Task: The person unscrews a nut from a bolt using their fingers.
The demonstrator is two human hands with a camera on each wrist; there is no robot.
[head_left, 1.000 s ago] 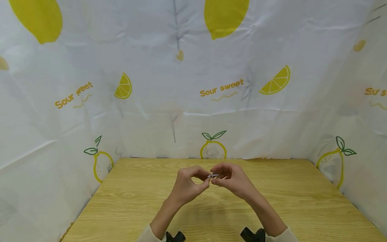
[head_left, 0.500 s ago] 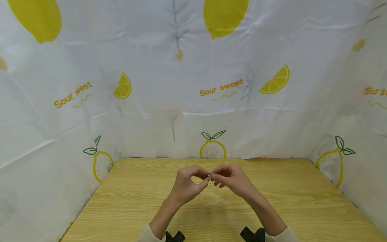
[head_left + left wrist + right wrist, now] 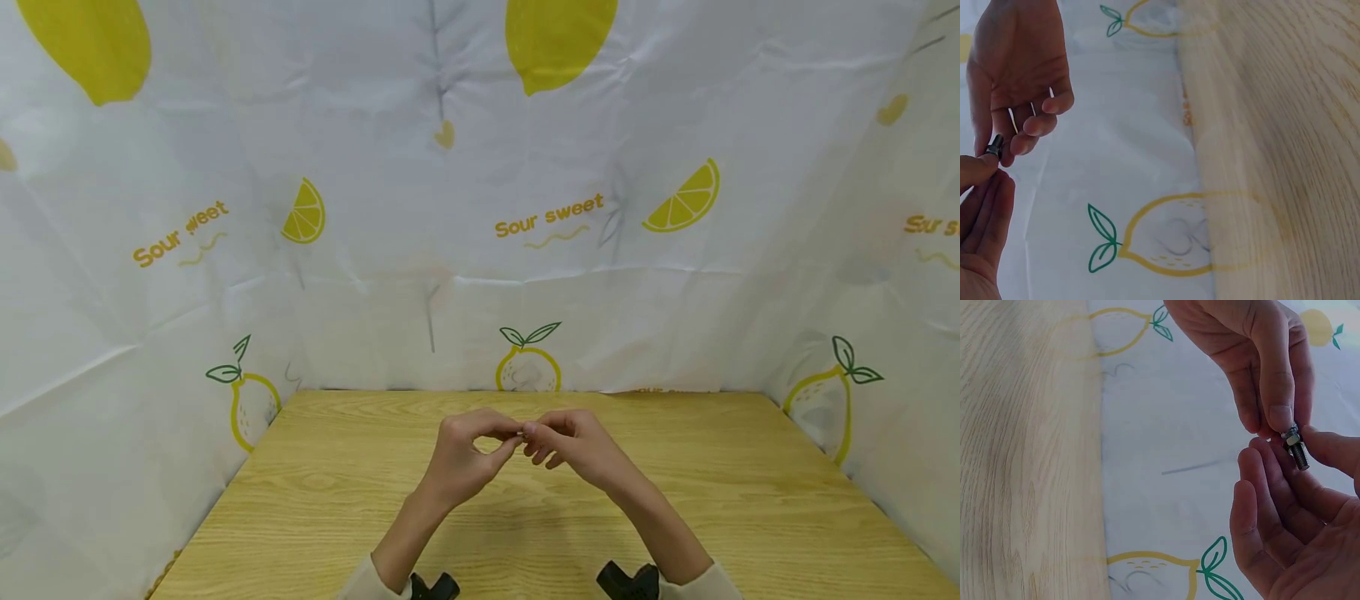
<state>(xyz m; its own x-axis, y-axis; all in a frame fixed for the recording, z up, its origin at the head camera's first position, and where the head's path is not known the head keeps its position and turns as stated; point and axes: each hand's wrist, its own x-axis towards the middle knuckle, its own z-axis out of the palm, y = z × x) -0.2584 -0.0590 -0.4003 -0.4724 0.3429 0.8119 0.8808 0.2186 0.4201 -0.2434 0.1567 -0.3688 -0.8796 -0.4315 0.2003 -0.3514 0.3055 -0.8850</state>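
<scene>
Both hands meet above the middle of the table, fingertip to fingertip. In the right wrist view, a small metal bolt (image 3: 1299,457) carries a hex nut (image 3: 1294,440), its bare threaded end pointing toward the right palm. My left hand (image 3: 468,458) pinches the bolt's head end between thumb and fingertips. With thumb and index finger, my right hand (image 3: 581,446) pinches the nut, its other fingers loosely bent. The left wrist view also catches the bolt (image 3: 998,142) between the two hands. From the head, fingertips hide nearly all of it.
Below the hands lies a wood-grain table (image 3: 337,517). A white lemon-print cloth (image 3: 405,217) hangs behind it and along both sides. Black wrist devices (image 3: 630,581) sit at the light sleeves' cuffs.
The right thumb and fingers, spread around the bolt's end a second ago, have closed onto the nut, covering the metal from the head view. The left hand has stayed in place.
</scene>
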